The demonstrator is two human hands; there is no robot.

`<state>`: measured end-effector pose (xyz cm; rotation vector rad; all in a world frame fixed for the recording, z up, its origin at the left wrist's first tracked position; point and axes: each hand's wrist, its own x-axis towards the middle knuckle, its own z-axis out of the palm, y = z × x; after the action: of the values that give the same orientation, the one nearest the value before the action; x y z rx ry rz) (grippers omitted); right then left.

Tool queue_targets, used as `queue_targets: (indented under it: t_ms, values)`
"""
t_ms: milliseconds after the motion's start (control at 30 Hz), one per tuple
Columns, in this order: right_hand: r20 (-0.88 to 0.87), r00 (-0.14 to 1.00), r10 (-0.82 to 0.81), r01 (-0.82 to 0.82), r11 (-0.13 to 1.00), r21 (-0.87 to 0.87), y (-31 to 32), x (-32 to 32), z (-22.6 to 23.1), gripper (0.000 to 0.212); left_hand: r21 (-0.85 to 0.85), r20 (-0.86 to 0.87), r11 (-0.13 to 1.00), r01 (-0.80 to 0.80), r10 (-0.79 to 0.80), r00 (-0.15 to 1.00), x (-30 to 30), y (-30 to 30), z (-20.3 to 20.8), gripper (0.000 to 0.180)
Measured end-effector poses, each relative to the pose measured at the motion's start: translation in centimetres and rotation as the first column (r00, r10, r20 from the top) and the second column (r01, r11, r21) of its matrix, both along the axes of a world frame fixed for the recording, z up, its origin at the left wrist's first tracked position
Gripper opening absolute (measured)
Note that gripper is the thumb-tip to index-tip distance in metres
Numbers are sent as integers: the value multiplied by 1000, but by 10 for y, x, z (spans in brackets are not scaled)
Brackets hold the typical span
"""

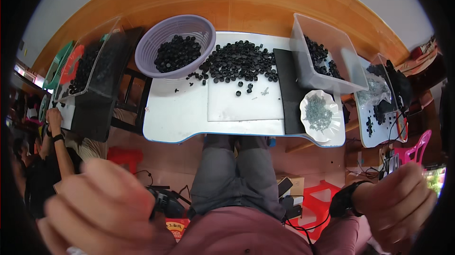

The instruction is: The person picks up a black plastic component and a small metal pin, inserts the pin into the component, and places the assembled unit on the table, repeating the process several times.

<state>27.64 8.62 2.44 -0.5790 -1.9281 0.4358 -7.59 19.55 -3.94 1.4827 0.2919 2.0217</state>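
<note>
My left hand (pixel 102 203) is raised close to the camera at the lower left, blurred, its fingers curled into a loose fist. At the lower right my right hand (pixel 398 203) is also closed, knuckles up. Neither hand touches the table, and nothing shows in either. Beyond them on the white table (pixel 173 117) lies a heap of small black round caps (pixel 241 60), partly on a white board (pixel 244 110). A purple basket (pixel 142 56) holds more black caps. Small clear pieces (pixel 317 113) fill a white scalloped dish (pixel 327 134).
A clear plastic bin (pixel 343 60) with black parts stands at the right, by a black mat (pixel 291 94). At the left, a co-worker's hand (pixel 54 120) is near another clear bin (pixel 99 79). Red stools (pixel 310 203) and cables are below.
</note>
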Motion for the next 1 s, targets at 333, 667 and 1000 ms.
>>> queue_targets:
  t_ms: [333,667,1000]
  values:
    - [-235,970,62,-23,986,166,8,33,-46,18,-5,-500,691,723,-628,597,29,33,25,33]
    - [-332,926,183,-85,954,288,3,67,-72,10,-91,-568,669,738,-643,513,28,32,44,39]
    - [384,695,-608,445,-56,-894,-140,157,-177,8,-584,-627,771,255,-627,462,40,22,-128,22]
